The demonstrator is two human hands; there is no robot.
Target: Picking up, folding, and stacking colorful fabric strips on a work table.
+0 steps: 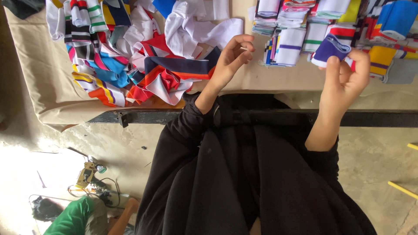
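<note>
folded purple rib-knit piece (329, 48) with white edge, held above table

The purple piece (329, 47) looks like ribbed knit cloth, matt, with a white edge. The loose heap (130, 65) and the folded stacks (305, 26) are the same soft striped knit. The worktop (39, 82) wears a plain beige cloth cover, matt and creased; its near edge is a dark metal rail (143, 116). The floor (379, 161) looks like rough concrete.

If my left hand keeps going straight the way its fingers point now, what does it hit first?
Probably the folded white piece with a purple stripe, at the near edge of the stacked folded pieces. The left hand points up and right over bare cloth-covered table; depth is unclear.
</note>
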